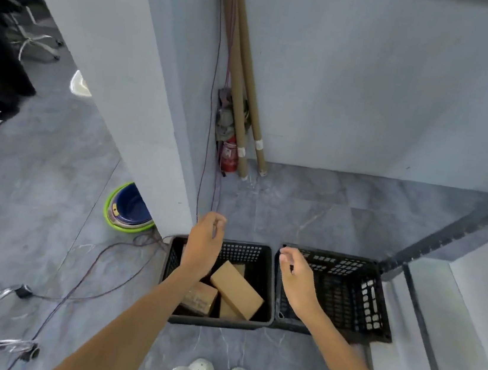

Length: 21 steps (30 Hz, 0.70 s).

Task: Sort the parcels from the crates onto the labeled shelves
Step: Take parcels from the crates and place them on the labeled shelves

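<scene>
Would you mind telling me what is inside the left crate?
The left crate holds several brown cardboard parcels; the left forearm covers part of them.

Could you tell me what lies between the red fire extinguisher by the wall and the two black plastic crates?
Head view: only bare grey floor tiles between the red fire extinguisher and black plastic crates; thin cables run alongside.

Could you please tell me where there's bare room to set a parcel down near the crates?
The right crate looks empty, and bare floor lies between the crates and the wall. The left crate is crowded with cardboard parcels; cables clutter the floor to its left.
</scene>
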{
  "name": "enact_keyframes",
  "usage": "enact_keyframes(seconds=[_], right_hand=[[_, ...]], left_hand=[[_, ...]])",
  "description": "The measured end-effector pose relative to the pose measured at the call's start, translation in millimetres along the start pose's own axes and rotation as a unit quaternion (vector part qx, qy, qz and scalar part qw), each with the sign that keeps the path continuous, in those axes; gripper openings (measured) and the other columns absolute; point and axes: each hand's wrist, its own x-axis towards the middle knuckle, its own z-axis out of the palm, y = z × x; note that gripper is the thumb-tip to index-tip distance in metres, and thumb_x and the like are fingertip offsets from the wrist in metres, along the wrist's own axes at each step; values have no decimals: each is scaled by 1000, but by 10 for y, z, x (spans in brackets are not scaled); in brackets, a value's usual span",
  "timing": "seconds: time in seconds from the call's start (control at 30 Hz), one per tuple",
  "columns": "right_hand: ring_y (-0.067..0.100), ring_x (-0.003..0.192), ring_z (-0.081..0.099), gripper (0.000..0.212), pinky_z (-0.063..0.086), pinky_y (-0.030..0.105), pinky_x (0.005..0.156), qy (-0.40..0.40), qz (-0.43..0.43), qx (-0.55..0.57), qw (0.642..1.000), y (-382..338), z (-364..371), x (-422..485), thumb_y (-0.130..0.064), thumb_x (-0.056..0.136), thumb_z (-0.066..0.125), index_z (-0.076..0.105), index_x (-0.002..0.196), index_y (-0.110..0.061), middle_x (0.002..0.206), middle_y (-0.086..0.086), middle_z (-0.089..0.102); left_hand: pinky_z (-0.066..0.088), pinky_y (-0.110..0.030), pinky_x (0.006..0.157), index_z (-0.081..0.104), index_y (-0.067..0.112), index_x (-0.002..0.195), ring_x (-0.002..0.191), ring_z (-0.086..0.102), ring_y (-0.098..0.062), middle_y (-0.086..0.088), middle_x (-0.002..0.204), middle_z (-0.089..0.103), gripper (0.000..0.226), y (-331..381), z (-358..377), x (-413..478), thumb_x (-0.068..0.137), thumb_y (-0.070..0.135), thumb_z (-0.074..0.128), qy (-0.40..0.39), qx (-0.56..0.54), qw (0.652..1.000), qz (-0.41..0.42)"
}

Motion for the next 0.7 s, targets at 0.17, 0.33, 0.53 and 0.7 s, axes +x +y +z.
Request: enact_keyframes(seconds=[0.17, 0.33, 0.53, 0.7], right_hand=[[17, 87, 54, 28, 38, 26, 72, -26, 133, 1, 991, 1052, 719, 472, -23, 100, 42, 53, 118, -5, 105, 13, 63], [25, 111, 53, 33, 38, 27, 84, -79, 253, -26, 964, 2347, 1634, 1038, -19, 101, 35, 54, 124, -6, 122, 12, 59], [29, 123, 48, 38, 39, 32, 94, -104, 347, -29, 932, 3723, 2555, 1733, -21, 102, 36, 47, 135, -5, 136, 14, 51], [32, 106, 53, 33, 45, 38, 91, -114, 472, 67, 872, 4426, 3032, 2064, -11, 99, 35, 43, 131, -4, 120, 16, 53]], left_hand=[[43, -36, 64, 55, 24, 98, 71, 52, -19, -1, 84, 57, 19, -1060, 783, 452, 94, 10, 43, -69, -5, 994, -88], [40, -25, 71, 54, 12, 115, 85, 54, -19, -6, 98, 57, 25, -2449, 1738, 722, 94, 4, 43, -124, 16, 984, -127], [39, -27, 93, 34, 12, 141, 123, 44, -23, -9, 144, 38, 47, -3896, 2724, 1014, 96, 1, 36, -229, 90, 953, -177], [20, -33, 114, 0, 10, 150, 144, 10, -28, -11, 157, 7, 65, -4564, 3311, 1208, 96, 5, 36, -300, 173, 916, -201]])
